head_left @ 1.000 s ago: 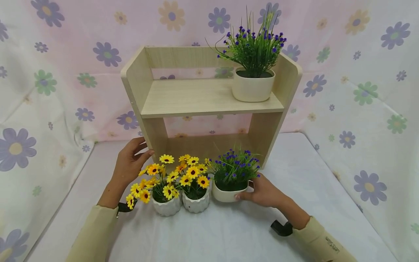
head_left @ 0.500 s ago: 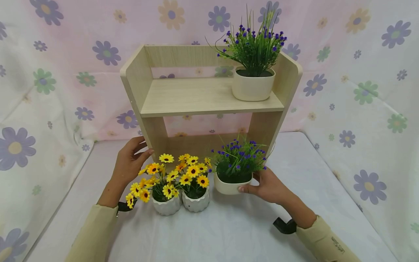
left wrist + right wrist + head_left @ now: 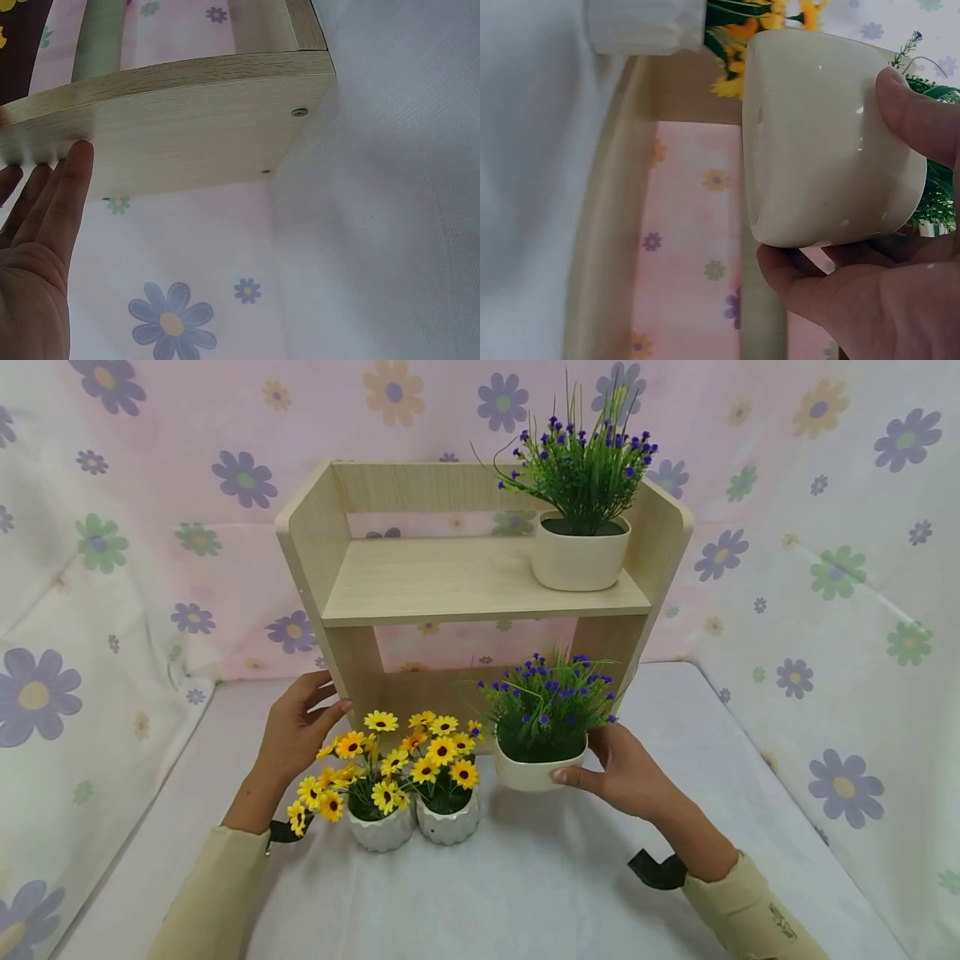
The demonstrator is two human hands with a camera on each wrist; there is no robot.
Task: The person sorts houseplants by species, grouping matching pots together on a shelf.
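Note:
My right hand (image 3: 628, 777) grips the right end of a cream oval potted plant (image 3: 538, 774) with purple flowers, thumb on its front. In the right wrist view, the underside of the cream pot (image 3: 810, 142) shows, raised off the white cloth. It hangs just in front of the lower compartment of a pale wooden shelf (image 3: 420, 583). My left hand (image 3: 294, 731) rests on the shelf's left side panel; in the left wrist view its straight fingers (image 3: 71, 195) touch the panel's outer face (image 3: 187, 127).
Two white scalloped pots (image 3: 381, 833) of yellow flowers stand side by side on the white-covered table (image 3: 420, 910), left of the held plant. Another purple-flowered plant in a cream pot (image 3: 579, 562) sits on the upper shelf's right end. Flower-patterned cloth (image 3: 187, 435) hangs behind and at both sides.
My right hand has lifted the purple-flowered potted plant and carried it toward the shelf and slightly right. The left hand has stayed at the side panel.

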